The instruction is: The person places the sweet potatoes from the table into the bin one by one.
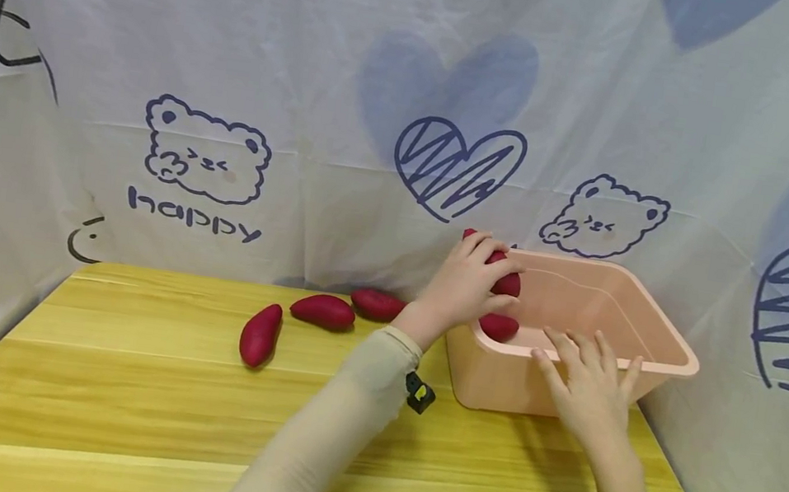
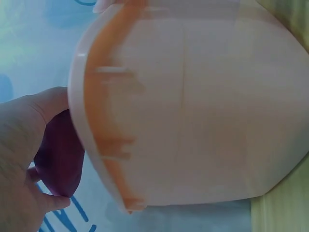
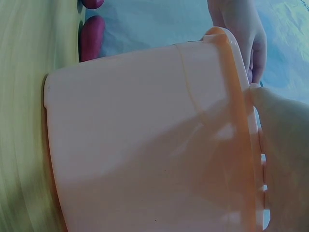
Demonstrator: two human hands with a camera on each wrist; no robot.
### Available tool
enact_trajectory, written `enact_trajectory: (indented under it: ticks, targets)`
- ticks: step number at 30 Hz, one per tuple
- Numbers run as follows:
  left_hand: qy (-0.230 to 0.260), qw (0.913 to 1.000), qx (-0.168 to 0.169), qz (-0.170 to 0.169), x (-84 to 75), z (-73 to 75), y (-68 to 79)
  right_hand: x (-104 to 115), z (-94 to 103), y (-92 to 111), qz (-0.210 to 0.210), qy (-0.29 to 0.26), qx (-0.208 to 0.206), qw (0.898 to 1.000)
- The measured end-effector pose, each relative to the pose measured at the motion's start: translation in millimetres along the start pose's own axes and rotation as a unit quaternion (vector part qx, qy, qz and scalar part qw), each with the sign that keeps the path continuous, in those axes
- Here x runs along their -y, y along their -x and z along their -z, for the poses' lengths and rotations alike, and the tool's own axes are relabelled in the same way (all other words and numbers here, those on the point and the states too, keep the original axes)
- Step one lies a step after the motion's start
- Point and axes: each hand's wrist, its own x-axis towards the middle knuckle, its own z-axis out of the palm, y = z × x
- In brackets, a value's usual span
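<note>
My left hand (image 1: 460, 284) grips a dark red sweet potato (image 1: 508, 283) over the left end of a pink plastic bin (image 1: 503, 383). In the left wrist view, thumb and fingers curl round this sweet potato (image 2: 60, 157), which overlaps the bin's rim. Another sweet potato (image 1: 498, 328) lies inside the bin at its left end. My right hand (image 1: 592, 393) is at the bin's near rim, fingers spread and reaching over it, holding nothing. Seen from the right wrist, its thumb is right at the rim while the other fingers are partly hidden behind it.
Left of the bin, three more sweet potatoes lie on the wooden table (image 1: 121, 393): one near the left (image 1: 260, 335), one in the middle (image 1: 323, 312) and one close to the back edge (image 1: 377, 304). A printed cloth (image 1: 336, 64) hangs behind and at both sides.
</note>
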Motion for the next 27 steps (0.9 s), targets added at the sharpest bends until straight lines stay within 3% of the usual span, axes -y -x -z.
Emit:
enact_trajectory:
  ticks: [10, 20, 27]
  targets:
    - [-0.024, 0.9996, 0.006, -0.008, -9.2, -12.2, -9.7, 0, -0.4, 0, -0.002, 0.005, 0.004, 1.000]
    - [-0.029, 0.9982, 0.030, -0.044, -10.7, -24.9, -11.3, -1, -1.8, 0, -0.005, 0.007, 0.009, 1.000]
    - [-0.017, 0.9975, 0.049, -0.048, -9.8, -30.4, -12.3, -1, -1.4, 0, -0.006, 0.009, 0.006, 1.000]
